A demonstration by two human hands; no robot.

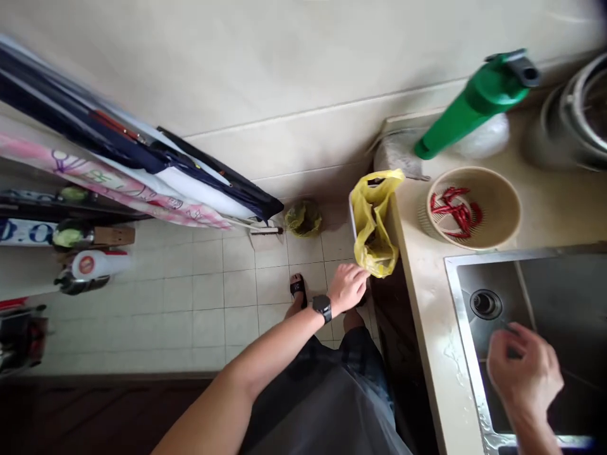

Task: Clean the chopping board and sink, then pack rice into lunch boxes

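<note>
My left hand [349, 287], with a black watch on its wrist, is closed at the near edge of a yellow plastic bag [374, 221]. Its fingertips pinch the bag's rim; the bag hangs open beside the counter. Over the steel sink [502, 258], my right hand [526, 370] is blurred and closed, with a small dark thing between thumb and fingers that I cannot make out. A beige plastic basket [497, 215] with several red chilies [458, 212] inside stands on the counter behind the sink.
On the counter [417, 278] lies a tilted green bottle [474, 104], with a metal pot [569, 120] at the far right. A lined bin [303, 218] and a brush [266, 235] sit on the tiled floor. Aprons or bags [142, 151] hang at left.
</note>
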